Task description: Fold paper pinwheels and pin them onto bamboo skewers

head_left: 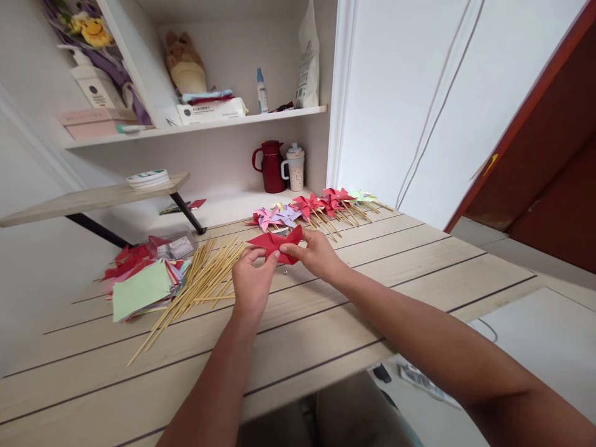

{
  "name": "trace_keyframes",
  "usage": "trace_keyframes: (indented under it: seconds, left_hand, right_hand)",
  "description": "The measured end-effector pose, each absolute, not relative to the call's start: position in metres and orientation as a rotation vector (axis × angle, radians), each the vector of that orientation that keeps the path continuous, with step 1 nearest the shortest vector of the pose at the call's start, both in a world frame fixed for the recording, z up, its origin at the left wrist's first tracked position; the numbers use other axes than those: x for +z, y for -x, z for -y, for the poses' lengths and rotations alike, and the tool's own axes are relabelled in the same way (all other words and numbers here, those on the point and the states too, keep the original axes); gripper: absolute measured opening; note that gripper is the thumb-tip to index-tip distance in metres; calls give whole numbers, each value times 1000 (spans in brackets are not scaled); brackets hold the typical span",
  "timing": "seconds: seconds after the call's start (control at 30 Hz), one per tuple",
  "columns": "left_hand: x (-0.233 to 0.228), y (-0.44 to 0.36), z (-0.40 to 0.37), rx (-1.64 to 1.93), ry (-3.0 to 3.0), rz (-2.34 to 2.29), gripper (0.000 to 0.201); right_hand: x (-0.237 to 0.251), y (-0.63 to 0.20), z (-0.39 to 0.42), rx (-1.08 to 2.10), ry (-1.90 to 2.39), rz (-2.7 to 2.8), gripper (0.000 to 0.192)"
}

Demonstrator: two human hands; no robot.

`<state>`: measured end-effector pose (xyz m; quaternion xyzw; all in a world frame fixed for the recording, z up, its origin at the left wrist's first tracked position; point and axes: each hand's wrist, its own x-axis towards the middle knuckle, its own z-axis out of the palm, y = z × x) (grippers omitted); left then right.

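Observation:
Both of my hands hold a folded red paper piece (274, 243) just above the wooden table (419, 261). My left hand (251, 279) pinches its near left edge, and my right hand (316, 253) pinches its right part. A bundle of thin wooden sticks (198, 285) lies fanned out to the left of my left hand. Beyond the paper, a row of finished paper pinwheels (316, 208) in pink, purple, red and pale green lies on sticks.
A stack of coloured paper squares (139, 287) sits at the left, with a clear plastic box (174, 246) behind it. A dark red jug (272, 166) and a white cup (295, 167) stand in the alcove. Shelves above carry boxes and bottles.

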<state>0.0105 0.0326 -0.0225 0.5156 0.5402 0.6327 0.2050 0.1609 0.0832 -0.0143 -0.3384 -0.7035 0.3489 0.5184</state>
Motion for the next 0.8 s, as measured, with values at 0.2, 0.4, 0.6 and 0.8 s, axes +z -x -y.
trace_keyframes:
  seconds: [0.2,0.4,0.6,0.8]
  left_hand:
    - [-24,-12,-32,1709,-1197,-1382,18]
    - [-22,-8,-33,1720,-1046,-1338,23]
    - [-25,-6,-37,1785,-960,-1406,21]
    - [-21,1,-40,1888,-865,-1485,16]
  right_hand:
    - [-15,-158,-83,882,827,1678,28]
    - [-15,-161,-88,924,848,1613,25]
    - [-17,-162,-91,937,819,1580,26]
    - [-19,-171,-97,835,934,1595,21]
